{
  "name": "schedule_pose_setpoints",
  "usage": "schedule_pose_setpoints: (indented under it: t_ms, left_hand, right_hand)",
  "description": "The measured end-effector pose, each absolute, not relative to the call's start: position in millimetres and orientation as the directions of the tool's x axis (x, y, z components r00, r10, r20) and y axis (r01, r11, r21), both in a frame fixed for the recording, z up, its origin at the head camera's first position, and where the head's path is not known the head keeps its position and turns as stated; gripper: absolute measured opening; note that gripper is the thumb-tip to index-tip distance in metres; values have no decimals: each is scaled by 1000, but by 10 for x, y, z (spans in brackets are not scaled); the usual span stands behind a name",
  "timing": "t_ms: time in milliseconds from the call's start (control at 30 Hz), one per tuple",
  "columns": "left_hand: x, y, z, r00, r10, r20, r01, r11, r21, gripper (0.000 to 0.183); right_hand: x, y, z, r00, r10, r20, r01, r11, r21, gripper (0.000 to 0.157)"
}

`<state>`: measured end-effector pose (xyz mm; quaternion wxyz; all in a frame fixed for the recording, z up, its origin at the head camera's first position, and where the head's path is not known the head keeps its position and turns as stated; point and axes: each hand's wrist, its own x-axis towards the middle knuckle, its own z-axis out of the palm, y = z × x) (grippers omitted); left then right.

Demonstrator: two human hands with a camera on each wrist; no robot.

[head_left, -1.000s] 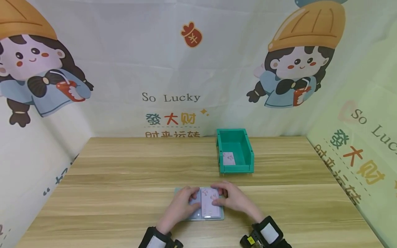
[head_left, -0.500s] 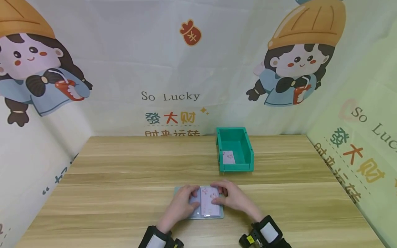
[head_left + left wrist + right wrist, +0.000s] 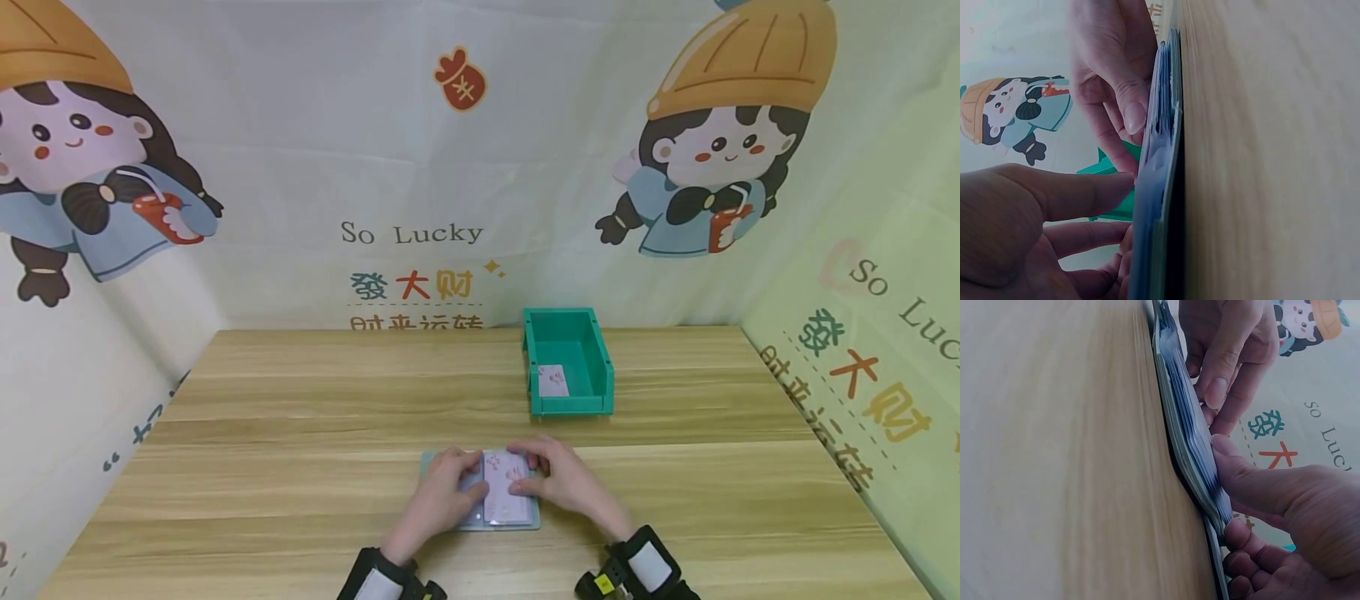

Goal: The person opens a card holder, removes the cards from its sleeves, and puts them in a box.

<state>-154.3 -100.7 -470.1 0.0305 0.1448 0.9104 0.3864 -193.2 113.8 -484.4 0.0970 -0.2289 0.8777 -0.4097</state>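
Note:
A thin card holder (image 3: 471,522) with bluish clear sleeves lies open on the table. On its right page is a pale pink card with a flower print (image 3: 504,507). My left hand (image 3: 448,492) holds the left page near the fold, thumb tip at the card's left edge and fingers bent towards the top. From the other side, my right hand (image 3: 558,477) lays its thumb on the card and bends its fingers at the holder's upper right edge. In the right wrist view, the holder's stacked sleeves (image 3: 1192,428) rise off the table beneath my thumb.
Behind the hands stands a green open-front bin (image 3: 572,407) with another pink printed card (image 3: 553,381) inside at its left. The wooden table (image 3: 300,417) ends at a printed cloth backdrop (image 3: 540,208).
The holder and its pink card have shifted very slightly left, and the left thumb now reaches the card's left edge. Both hands otherwise keep their places.

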Motion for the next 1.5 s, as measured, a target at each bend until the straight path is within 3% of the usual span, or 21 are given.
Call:
schedule_pose_setpoints:
  t_ms: [467,1500]
  left_hand:
    - [-1535,-973,-4697,-960,279,37,223,672,706,48]
    - [-1571,-1036,-4690,-947,322,18,208,567,797,50]
  right_hand:
    - [-1905,1120,-4847,-886,-463,23,-321,577,-751,52]
    - [-1894,1096,-4826,-888,-460,-7,-311,611,-728,51]
